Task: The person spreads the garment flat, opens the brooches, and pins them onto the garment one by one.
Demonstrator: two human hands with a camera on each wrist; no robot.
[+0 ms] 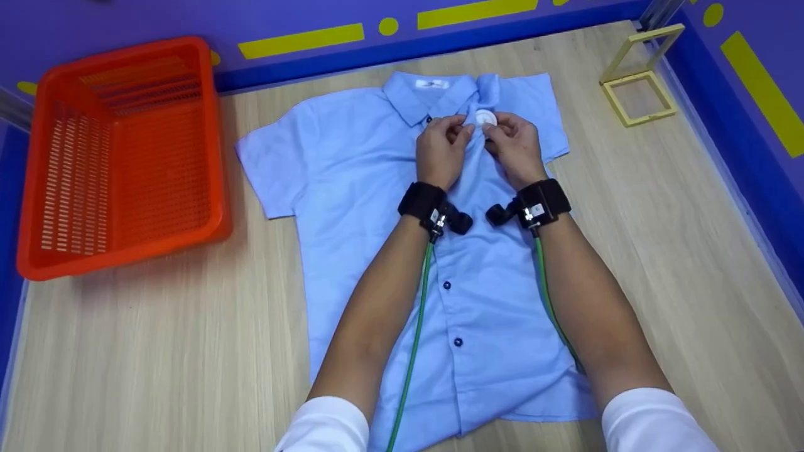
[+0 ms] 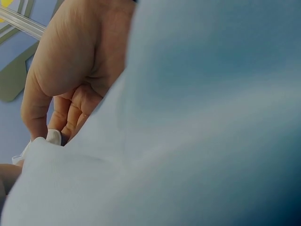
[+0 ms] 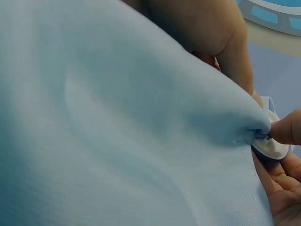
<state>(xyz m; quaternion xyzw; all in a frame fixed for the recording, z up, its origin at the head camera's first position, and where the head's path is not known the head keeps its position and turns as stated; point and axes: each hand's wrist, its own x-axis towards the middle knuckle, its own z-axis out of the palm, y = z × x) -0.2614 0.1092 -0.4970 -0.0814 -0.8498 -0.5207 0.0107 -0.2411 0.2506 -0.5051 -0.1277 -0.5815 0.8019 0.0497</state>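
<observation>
A light blue short-sleeved shirt (image 1: 352, 163) lies spread out with its collar at the far side. On its chest, right of the button placket, my left hand (image 1: 441, 150) pinches a gathered fold of the cloth. Close beside it, my right hand (image 1: 518, 147) holds a white round disc (image 1: 485, 117), possibly a badge, between thumb and fingers against the shirt. In the right wrist view the disc (image 3: 273, 148) shows behind bunched cloth with a thumb pressing there. Raised shirt fabric (image 2: 164, 155) hides much of the left wrist view.
An orange-red plastic basket (image 1: 223, 188) stands on the wooden table (image 1: 188, 351) at the left. A pale yellow hinged frame (image 1: 641, 119) sits at the far right. Green cables (image 1: 414, 339) run from the wrist cameras over the shirt. Purple-blue walls border the table.
</observation>
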